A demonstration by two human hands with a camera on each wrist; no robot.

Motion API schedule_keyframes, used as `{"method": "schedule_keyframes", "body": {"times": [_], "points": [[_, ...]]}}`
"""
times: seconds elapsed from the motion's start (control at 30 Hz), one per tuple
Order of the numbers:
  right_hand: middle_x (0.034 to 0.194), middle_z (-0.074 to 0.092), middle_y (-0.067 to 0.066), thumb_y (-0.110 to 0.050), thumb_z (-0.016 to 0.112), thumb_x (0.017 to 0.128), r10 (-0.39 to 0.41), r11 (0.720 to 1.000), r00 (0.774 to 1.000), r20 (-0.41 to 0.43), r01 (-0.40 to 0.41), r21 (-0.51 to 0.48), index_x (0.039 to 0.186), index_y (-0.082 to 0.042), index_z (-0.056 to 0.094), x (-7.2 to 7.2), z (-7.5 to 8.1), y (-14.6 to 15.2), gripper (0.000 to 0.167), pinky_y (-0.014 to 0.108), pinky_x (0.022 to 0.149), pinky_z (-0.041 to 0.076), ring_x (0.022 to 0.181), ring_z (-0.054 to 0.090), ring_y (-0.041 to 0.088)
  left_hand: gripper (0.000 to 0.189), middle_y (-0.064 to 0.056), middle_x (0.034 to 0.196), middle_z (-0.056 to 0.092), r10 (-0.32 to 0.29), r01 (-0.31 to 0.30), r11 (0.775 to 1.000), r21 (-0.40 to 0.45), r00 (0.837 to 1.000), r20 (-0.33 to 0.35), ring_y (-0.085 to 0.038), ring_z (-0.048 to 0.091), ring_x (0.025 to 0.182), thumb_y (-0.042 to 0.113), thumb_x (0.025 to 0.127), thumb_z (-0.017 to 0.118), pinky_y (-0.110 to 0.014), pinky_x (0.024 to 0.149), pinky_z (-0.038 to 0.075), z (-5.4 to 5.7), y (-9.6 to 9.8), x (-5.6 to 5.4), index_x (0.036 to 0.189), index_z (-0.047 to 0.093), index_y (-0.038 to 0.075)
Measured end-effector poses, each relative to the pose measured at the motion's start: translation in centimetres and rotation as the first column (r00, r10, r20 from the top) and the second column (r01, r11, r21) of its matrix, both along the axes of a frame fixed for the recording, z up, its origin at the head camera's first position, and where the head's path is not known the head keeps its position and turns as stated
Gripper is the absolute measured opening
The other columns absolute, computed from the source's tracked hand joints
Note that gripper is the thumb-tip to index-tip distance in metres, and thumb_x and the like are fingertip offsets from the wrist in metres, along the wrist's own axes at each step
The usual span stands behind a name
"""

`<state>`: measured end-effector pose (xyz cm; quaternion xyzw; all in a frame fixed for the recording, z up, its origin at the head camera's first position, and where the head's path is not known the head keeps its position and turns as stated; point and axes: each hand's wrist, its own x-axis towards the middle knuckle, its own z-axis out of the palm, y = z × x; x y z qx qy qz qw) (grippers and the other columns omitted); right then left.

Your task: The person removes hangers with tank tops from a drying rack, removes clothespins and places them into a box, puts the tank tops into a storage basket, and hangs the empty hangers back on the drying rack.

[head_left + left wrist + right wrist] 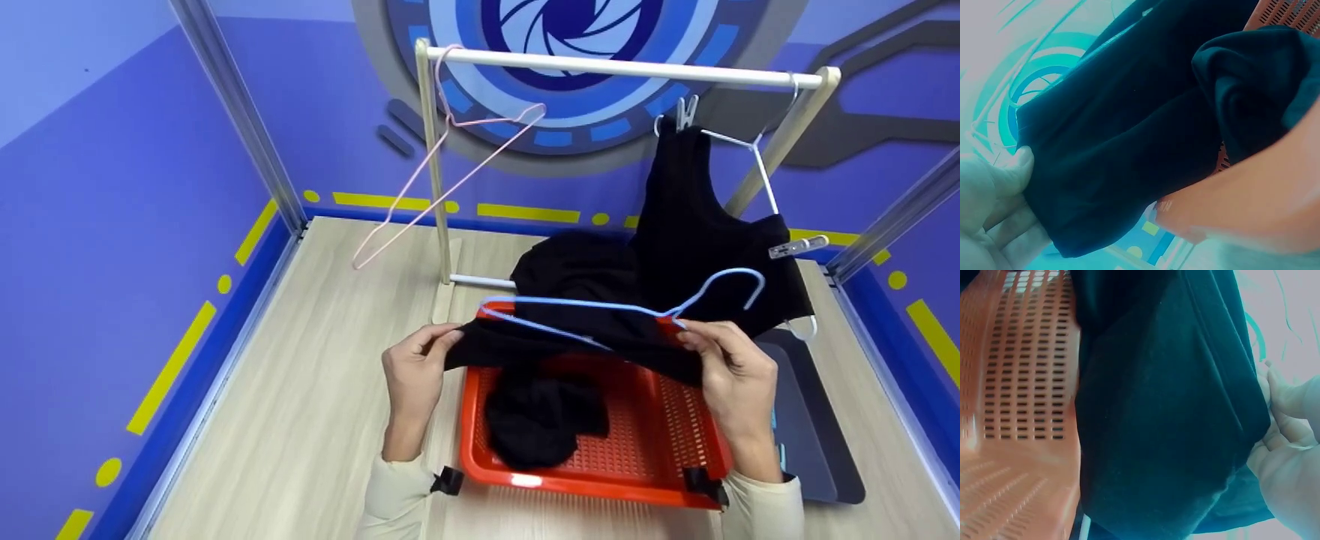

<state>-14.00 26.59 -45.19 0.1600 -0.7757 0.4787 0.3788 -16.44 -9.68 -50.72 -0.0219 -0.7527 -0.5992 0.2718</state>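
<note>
A black garment [517,343] is stretched between both hands over the basket, its kind not clear from its folds. My left hand [416,371] pinches its left end between thumb and fingers; the left wrist view shows the thumb on the cloth's [1106,152] edge. At the other end my right hand [739,371] pinches the black cloth [1168,410], right beside the neck of a light blue hanger [577,303]. The hanger's hook points up and right, and part of its lower bar is hidden by the cloth.
Below is a red basket [637,450] with a crumpled black cloth [544,416] inside. Behind stands a rack [622,64] bearing a pink hanger [409,184] and a black tank top [690,202] clipped with clothespins [799,246]. A dark grey tray [817,435] lies at right.
</note>
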Motion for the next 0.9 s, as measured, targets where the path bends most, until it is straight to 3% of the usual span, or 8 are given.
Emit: {"method": "schedule_keyframes", "body": {"times": [0.27, 0.43, 0.6, 0.73, 0.83, 0.9], "points": [[0.085, 0.070, 0.028, 0.037, 0.062, 0.082, 0.034, 0.994, 0.999, -0.021, -0.036, -0.102, 0.098, 0.018, 0.075, -0.2, -0.1, 0.6, 0.028, 0.018, 0.078, 0.057, 0.082, 0.073, 0.011, 0.004, 0.009, 0.088, 0.080, -0.088, 0.086, 0.996, -0.029, 0.995, -0.045, -0.013, 0.074, 0.075, 0.017, 0.090, 0.087, -0.021, 0.068, 0.056, 0.3, 0.9, 0.3, 0.095, 0.087, 0.016], [0.087, 0.071, 0.026, 0.036, 0.062, 0.083, 0.039, 0.992, 0.999, -0.029, -0.042, -0.120, 0.098, 0.018, 0.075, 0.0, 0.6, -0.1, 0.027, 0.018, 0.076, 0.056, 0.082, 0.073, 0.012, 0.010, 0.006, 0.096, 0.081, -0.171, 0.161, 0.982, -0.098, 0.980, -0.103, -0.015, 0.077, 0.086, 0.015, 0.091, 0.087, -0.023, 0.075, 0.058, 0.5, 2.0, 0.7, 0.100, 0.087, 0.013], [0.085, 0.070, 0.027, 0.037, 0.061, 0.082, 0.056, 0.993, 0.998, -0.032, -0.059, -0.102, 0.098, 0.017, 0.076, 0.2, 1.0, -0.9, 0.029, 0.017, 0.075, 0.056, 0.082, 0.073, 0.011, 0.022, 0.002, 0.105, 0.080, -0.266, 0.233, 0.953, -0.192, 0.949, -0.170, -0.015, 0.077, 0.097, 0.016, 0.088, 0.089, -0.027, 0.084, 0.060, 1.2, 2.7, 1.4, 0.108, 0.085, 0.007], [0.084, 0.070, 0.027, 0.038, 0.061, 0.082, 0.068, 0.994, 0.997, -0.042, -0.071, -0.086, 0.096, 0.016, 0.076, 0.5, 1.4, -1.3, 0.031, 0.017, 0.075, 0.056, 0.083, 0.073, 0.011, 0.026, 0.001, 0.108, 0.080, -0.323, 0.257, 0.932, -0.255, 0.908, -0.268, -0.016, 0.077, 0.100, 0.014, 0.087, 0.089, -0.028, 0.089, 0.059, 2.5, 2.9, 2.1, 0.111, 0.083, 0.006], [0.084, 0.070, 0.026, 0.038, 0.061, 0.081, 0.070, 0.995, 0.996, -0.052, -0.074, -0.070, 0.096, 0.015, 0.076, 0.7, 1.8, -1.4, 0.031, 0.017, 0.075, 0.056, 0.083, 0.073, 0.011, 0.025, -0.004, 0.105, 0.080, -0.319, 0.238, 0.940, -0.246, 0.869, -0.378, -0.020, 0.078, 0.096, 0.003, 0.085, 0.089, -0.030, 0.087, 0.061, 3.6, 2.8, 2.4, 0.109, 0.083, 0.003], [0.085, 0.070, 0.026, 0.038, 0.060, 0.082, 0.063, 0.996, 0.996, -0.059, -0.067, -0.067, 0.095, 0.016, 0.076, 0.9, 2.2, -1.2, 0.031, 0.017, 0.075, 0.056, 0.084, 0.073, 0.011, 0.025, -0.006, 0.103, 0.080, -0.275, 0.193, 0.955, -0.224, 0.859, -0.432, -0.022, 0.078, 0.093, -0.003, 0.083, 0.089, -0.031, 0.084, 0.061, 4.3, 2.4, 2.4, 0.107, 0.083, 0.002]]}}
